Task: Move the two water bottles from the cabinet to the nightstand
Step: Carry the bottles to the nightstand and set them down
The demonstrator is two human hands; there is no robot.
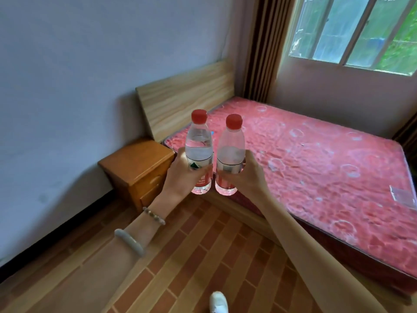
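The lower halves of both bottles sit behind wrapped fingers, so most of each label is covered; on the left one a red band with blurred white lettering shows, too soft to read. The left hand [180, 175] is clamped around the left water bottle [199, 152], the right hand [244, 175] around the right water bottle [230, 154] — two bottles in all, each clear with one red cap, upright, side by side and perhaps just touching near their bases. They are held in the air in front of the bed's near corner, with the wooden nightstand [137, 164] low to their left, its top bare. Its drawer fronts are partly behind the left wrist, so their number is unclear. Two bracelets ring the left forearm — a beaded bracelet [154, 215] and a pale bangle [129, 241]. The red mattress [316, 166] runs off the right edge; one white shoe [218, 302] is cut by the bottom edge.
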